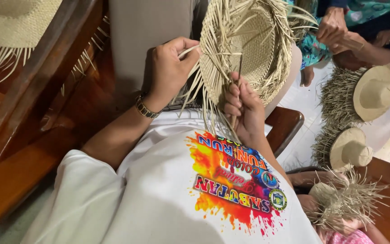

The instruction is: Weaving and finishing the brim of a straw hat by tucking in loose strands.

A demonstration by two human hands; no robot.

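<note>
Wooden bench (32, 149) behind, both grips clench the woven hat (249, 49), whose loose straws hide the fingertips.

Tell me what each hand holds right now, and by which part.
Left hand grips the unfinished straw hat at its frayed brim edge. Right hand pinches loose straw strands hanging from the brim's lower edge.

Woven hat (249, 49): pale straw, open-weave pattern, loose fringe. Shirt (168, 199): white, rainbow splash print. Watch band (146, 108): gold. Chair frame (28, 122): reddish-brown wood. Neighbour's garment (312, 49): teal floral.
</note>
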